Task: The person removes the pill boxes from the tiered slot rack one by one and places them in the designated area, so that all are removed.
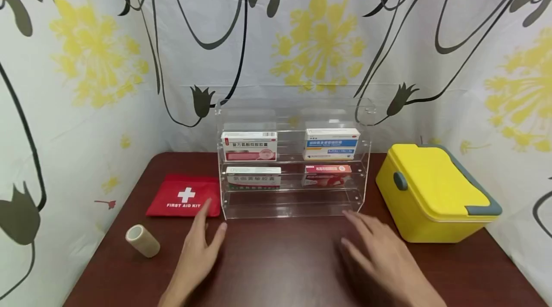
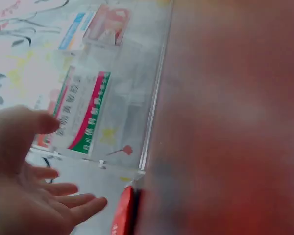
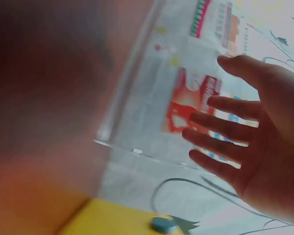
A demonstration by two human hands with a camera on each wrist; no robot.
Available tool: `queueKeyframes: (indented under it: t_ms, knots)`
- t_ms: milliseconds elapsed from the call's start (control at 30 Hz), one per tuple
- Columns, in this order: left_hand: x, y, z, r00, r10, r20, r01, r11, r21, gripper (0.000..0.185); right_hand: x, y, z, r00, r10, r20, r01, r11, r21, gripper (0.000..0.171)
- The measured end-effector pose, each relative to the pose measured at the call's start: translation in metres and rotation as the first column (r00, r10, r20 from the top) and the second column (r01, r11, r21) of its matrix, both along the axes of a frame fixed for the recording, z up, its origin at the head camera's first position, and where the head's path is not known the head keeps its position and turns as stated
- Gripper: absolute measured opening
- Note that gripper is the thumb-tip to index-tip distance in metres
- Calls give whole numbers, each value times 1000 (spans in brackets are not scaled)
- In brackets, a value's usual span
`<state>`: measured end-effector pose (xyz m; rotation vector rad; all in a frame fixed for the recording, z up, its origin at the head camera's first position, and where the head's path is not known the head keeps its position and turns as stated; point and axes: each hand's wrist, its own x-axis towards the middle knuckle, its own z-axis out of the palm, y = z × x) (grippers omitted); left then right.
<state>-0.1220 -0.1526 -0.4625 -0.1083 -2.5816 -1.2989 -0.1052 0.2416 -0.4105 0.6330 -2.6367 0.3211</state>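
Observation:
My left hand [image 1: 196,252] is over the table at the front left corner of a clear acrylic rack [image 1: 293,211], fingers spread and holding nothing. My right hand [image 1: 381,254] is near the rack's front right corner, its fingers extended and empty. Four slots of the rack carry medicine boxes: a white and red box [image 1: 250,146] upper left, a white and blue box [image 1: 331,144] upper right, a white and green box [image 1: 253,178] lower left and a red box [image 1: 327,176] lower right. In the right wrist view the fingers overlap the red box [image 3: 188,105].
A red first aid pouch [image 1: 184,197] lies left of the rack, beside the left fingertips. In front of it a beige roll [image 1: 143,241] rests on its side. The yellow lidded box [image 1: 435,192] with grey handle stands right of the rack. Patterned curtain [image 1: 267,58] surrounds the dark table [image 1: 284,268].

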Motion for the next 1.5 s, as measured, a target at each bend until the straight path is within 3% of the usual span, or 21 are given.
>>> queueKeyframes:
  t_ms: [67,233,300,400,733,1067,1300,1500]
  knots:
    - [-17,-4,1,999,-17,40,11,990,138,74,-23,-1,15,998,33,-57,-35,999,-38,57]
    - [-46,-2,-6,987,-73,141,10,914,406,78,-84,0,43,992,77,-100,-81,996,-41,52]
    - [-53,2,-10,981,-95,169,5,882,471,78,-100,3,48,992,102,-73,-104,994,-22,50]
    - [-59,7,-14,977,-111,180,5,865,501,76,-113,9,51,989,145,-26,-145,989,-12,47]
    - [-58,2,-26,983,-82,166,-9,877,481,67,-126,11,50,983,177,57,-174,984,-46,33]
    - [-66,10,-30,987,-123,108,50,854,518,63,-136,29,59,965,223,138,-208,971,-118,34]
    - [-64,9,-28,987,-99,126,22,862,506,62,-141,31,63,966,240,94,-225,963,-147,37]
    - [-63,5,-27,984,-116,138,30,861,508,64,-140,30,65,975,217,46,-208,965,-157,40]
